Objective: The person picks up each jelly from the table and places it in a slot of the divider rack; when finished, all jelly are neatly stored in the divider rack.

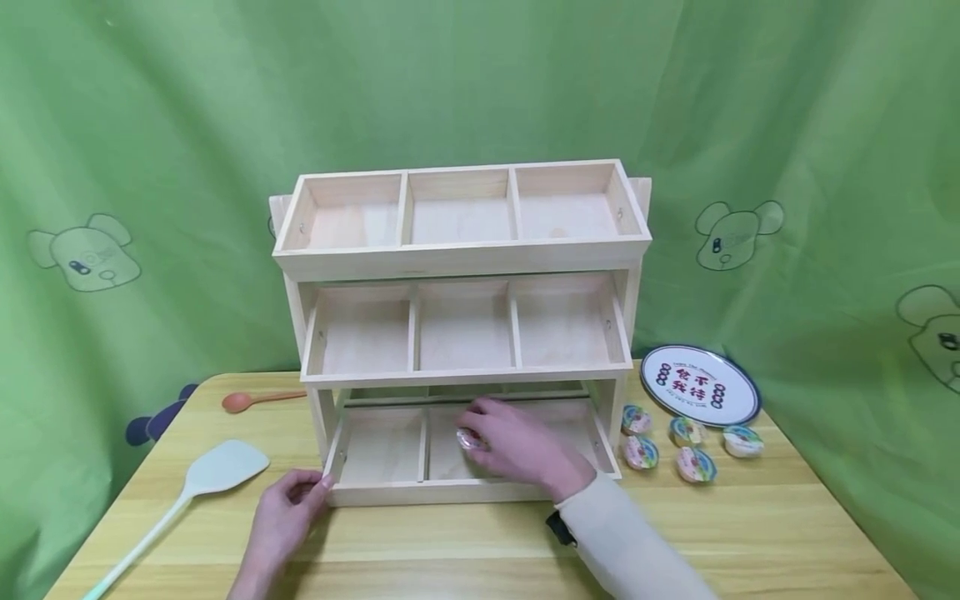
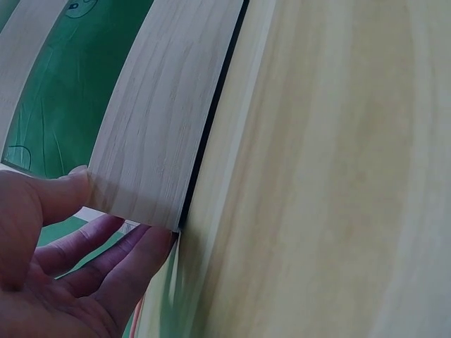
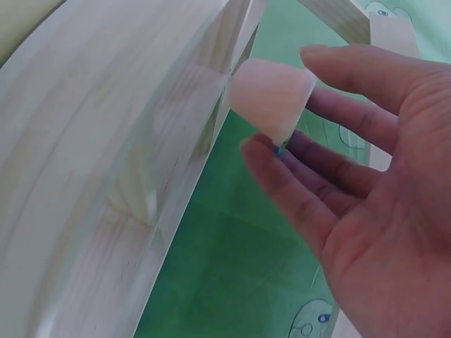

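Observation:
A three-tier wooden rack (image 1: 450, 263) stands on the table, each tier split into three compartments. At the lowest tray's (image 1: 442, 494) front left corner, my left hand (image 1: 282, 515) grips the wood. The left wrist view shows the thumb on one edge of the wooden panel (image 2: 158, 113) and fingers at its end. My right hand (image 1: 522, 442) pinches a small jelly cup (image 3: 271, 96) between thumb and fingers, over the lowest tray's middle compartment. Its pale, tapered body shows in the right wrist view; the fingers partly cover its lid.
Several jelly cups (image 1: 696, 464) lie right of the rack, near an oval plate (image 1: 701, 385) with red lettering. On the left are a pale green spatula (image 1: 225, 468) and an orange spoon (image 1: 237, 402). A green curtain (image 1: 465, 75) hangs behind the wooden table (image 1: 420, 554).

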`<state>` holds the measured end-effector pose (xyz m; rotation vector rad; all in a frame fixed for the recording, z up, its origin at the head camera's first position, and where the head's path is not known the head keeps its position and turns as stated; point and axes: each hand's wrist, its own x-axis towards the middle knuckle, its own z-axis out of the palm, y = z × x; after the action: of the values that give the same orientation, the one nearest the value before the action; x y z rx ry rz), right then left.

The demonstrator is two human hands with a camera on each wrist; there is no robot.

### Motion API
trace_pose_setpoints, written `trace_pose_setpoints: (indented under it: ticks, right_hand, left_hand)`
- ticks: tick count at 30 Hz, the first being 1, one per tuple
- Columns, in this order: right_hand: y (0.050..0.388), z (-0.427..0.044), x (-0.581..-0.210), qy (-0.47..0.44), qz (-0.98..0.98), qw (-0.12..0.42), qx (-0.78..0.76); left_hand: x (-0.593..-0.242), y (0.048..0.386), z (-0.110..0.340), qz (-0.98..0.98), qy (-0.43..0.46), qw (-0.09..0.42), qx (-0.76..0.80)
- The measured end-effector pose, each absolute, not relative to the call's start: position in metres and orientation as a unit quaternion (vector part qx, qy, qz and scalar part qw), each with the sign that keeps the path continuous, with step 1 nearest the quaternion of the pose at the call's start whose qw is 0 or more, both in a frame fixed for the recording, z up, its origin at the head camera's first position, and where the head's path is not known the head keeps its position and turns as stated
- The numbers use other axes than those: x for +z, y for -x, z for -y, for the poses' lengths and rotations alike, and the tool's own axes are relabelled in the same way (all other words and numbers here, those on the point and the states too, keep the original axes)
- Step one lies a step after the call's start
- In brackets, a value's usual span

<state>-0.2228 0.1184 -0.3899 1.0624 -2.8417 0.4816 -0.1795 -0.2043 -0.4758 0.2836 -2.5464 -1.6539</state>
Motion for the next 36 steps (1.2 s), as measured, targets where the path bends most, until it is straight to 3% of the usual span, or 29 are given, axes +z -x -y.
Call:
trace_pose_setpoints:
  ticks: [36]
  right_hand:
    - [0.244,-0.03,-0.392,-0.383,0.911,0.002,0.154]
  left_hand:
    - [-0.476,0.179,0.204,0.823,-0.09,0.039,-0.559]
